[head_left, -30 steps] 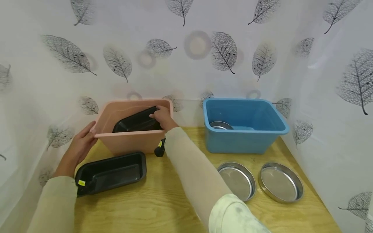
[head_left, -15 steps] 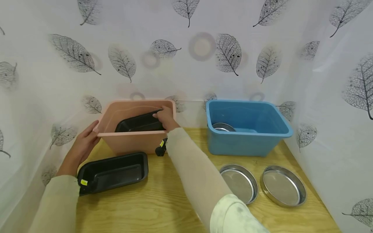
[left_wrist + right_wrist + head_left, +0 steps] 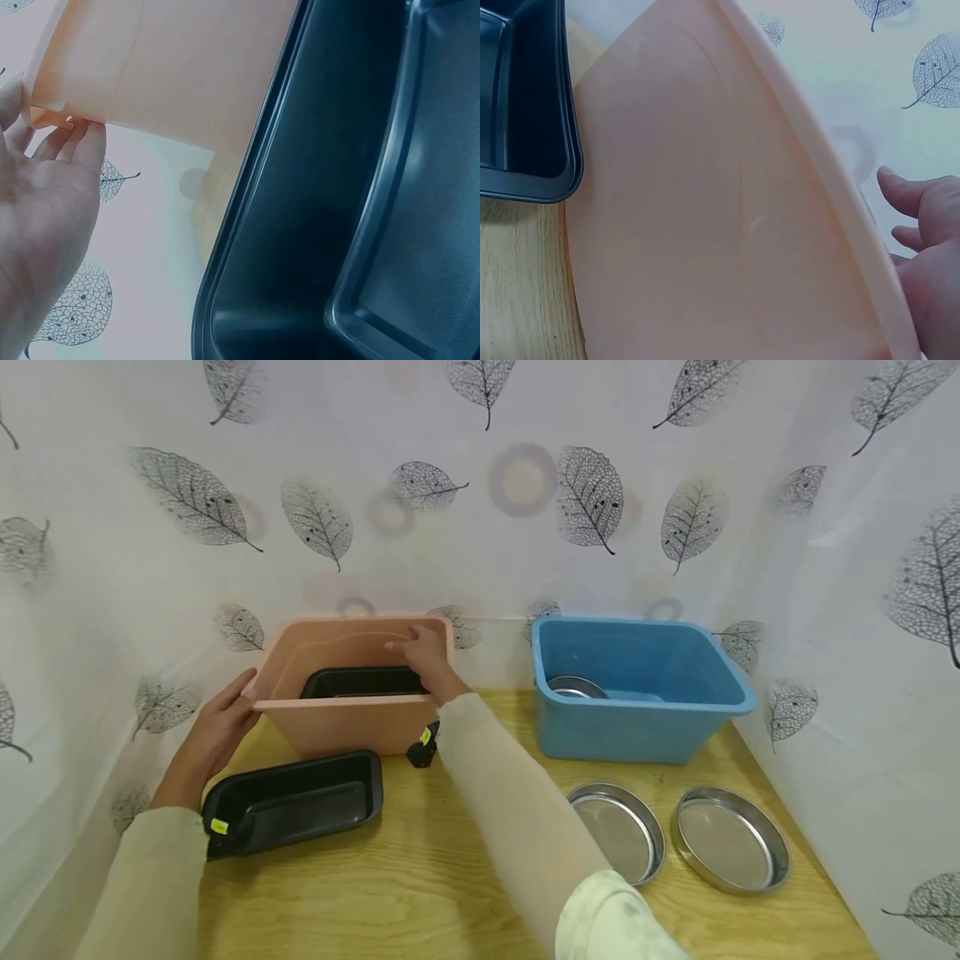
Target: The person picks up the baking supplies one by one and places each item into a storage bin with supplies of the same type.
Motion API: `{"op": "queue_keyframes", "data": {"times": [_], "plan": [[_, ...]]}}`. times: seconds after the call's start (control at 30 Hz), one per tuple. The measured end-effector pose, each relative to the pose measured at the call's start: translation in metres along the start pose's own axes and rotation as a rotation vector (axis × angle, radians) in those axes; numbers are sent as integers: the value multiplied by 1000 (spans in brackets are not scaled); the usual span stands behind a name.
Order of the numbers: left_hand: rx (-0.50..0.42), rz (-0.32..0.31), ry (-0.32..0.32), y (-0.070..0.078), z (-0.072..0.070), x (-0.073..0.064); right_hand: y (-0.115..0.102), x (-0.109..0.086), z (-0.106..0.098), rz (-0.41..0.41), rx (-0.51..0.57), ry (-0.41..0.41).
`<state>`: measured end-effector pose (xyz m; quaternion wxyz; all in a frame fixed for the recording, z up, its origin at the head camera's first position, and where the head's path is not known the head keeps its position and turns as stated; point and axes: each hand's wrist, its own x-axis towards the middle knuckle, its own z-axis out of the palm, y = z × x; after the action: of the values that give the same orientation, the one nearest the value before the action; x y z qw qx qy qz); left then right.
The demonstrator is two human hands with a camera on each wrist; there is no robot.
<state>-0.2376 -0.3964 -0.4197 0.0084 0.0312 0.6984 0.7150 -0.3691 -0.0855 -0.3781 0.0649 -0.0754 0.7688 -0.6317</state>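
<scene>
My left hand grips the left front corner of a pink plastic bin; in the left wrist view its fingers curl under the rim. A black loaf pan lies low inside the bin, its lower part hidden by the front wall. Over the bin's right end, my right hand hovers above the pan with relaxed fingers and nothing in them. Below the bin, a second black loaf pan sits on the wooden table, beside my left wrist.
A blue bin stands to the right with a round metal pan inside. Two more round metal pans, a nearer-left one and a right one, lie on the table. Leaf-patterned sheeting encloses the back and sides.
The loaf pan inside the pink bin has gone from tilted to lying lower and level. My right hand has let it go and risen slightly. The left hand keeps its hold on the rim.
</scene>
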Motion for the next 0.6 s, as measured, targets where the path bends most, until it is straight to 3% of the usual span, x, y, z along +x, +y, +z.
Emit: {"op": "queue_keyframes", "data": {"times": [0.33, 0.6], "plan": [[4, 9, -4, 2, 2, -1, -12, -12, -9, -82, 26, -62], [23, 2, 0, 2, 3, -3, -18, -41, -20, -163, 52, -89]]}}
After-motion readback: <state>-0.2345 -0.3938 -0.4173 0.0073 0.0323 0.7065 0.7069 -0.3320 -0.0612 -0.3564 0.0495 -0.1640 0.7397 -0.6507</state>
